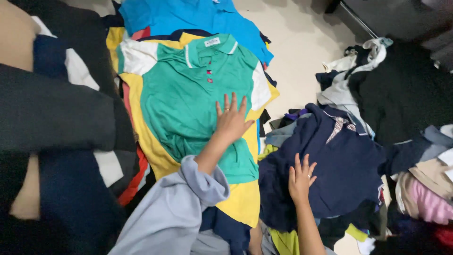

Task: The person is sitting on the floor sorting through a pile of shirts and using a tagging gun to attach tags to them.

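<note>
Flatly, the fingers of the left hand are spreading wide and pressing palm-down on the green polo shirt, gripping nothing; a ring is showing on one finger. That hand is resting on the lower right part of the green polo shirt, and its wrist is coming out of a pale grey sleeve that is crossing the shirt's bottom hem. To the right of the green polo shirt, the right hand is lying with its fingers open and slightly fanned, resting on a crumpled navy polo shirt without closing on it. The green polo shirt is lying face up, collar away from the person, on top of a yellow shirt whose edges are sticking out beneath it. Beyond the green polo shirt's collar a blue shirt is lying spread. Left of the green polo shirt, stacked dark garments are filling the view; far to its right, a loose heap of clothes is sitting on the pale floor.
</note>
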